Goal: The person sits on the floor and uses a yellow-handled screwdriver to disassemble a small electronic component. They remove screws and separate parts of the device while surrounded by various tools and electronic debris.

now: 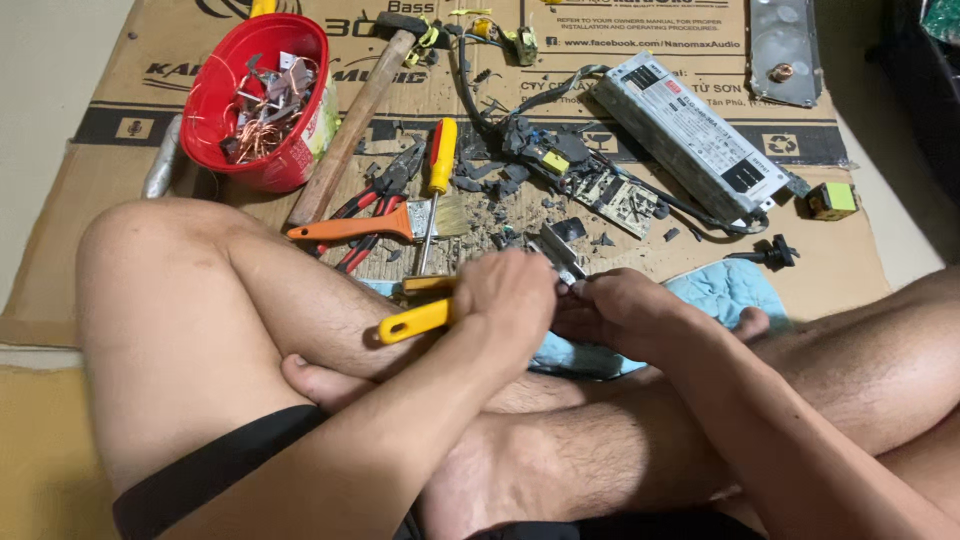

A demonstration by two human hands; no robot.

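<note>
Between the crossed legs, over a blue cloth point(720, 285), the fingers point(520, 275) of the left hand point(505, 300) are wrapped tight around a yellow-handled tool point(415, 320), whose working end is hidden behind the knuckles. The right hand point(620, 315) is closed on a small metal part point(562, 285) held just against the left; the part is mostly covered, so its shape cannot be made out. Both hands meet right above bare shins and a bare foot point(310, 380), and that is the main risk as I judge it: if the tool slips off the part under force, its tip would likely drive into the right fingers or down into a leg, since nothing but the thin cloth lies between. The part could also spring loose and fly off among the debris. Farther out on the cardboard point(860, 260) lie sharp black fragments point(500, 215) and a broken circuit board point(610, 195), near enough to the knees to cut skin if a leg shifts. Pliers point(385, 190), a screwdriver point(438, 170), a brush point(380, 225) and a hammer point(350, 125) crowd the left side, where an elbow swing might knock them. A red bowl point(250, 100) of copper scraps and a grey power unit point(690, 125) sit well apart at the back.
</note>
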